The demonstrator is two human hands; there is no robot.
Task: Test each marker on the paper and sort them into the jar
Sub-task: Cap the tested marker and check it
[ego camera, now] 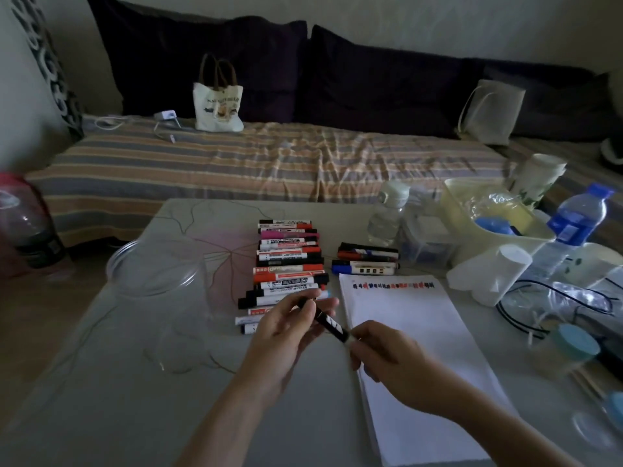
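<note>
My left hand (281, 326) grips a black marker (328, 321) by its upper part, above the table. My right hand (384, 360) pinches the marker's lower end, close to the left edge of the white paper (421, 358). A row of small colour scribbles runs along the paper's top. A stack of several markers (286, 267) lies in a column left of the paper. Three more markers (365, 259) lie above the paper. A clear plastic jar (158, 274) stands at the left of the table.
At the right stand clear bottles (386, 217), a yellow bin (485, 217), a blue-label bottle (578, 220), white cups (499, 274), black cable (553, 298) and a blue-lidded jar (573, 345). A striped bed (236, 163) with a tote bag (218, 102) lies behind.
</note>
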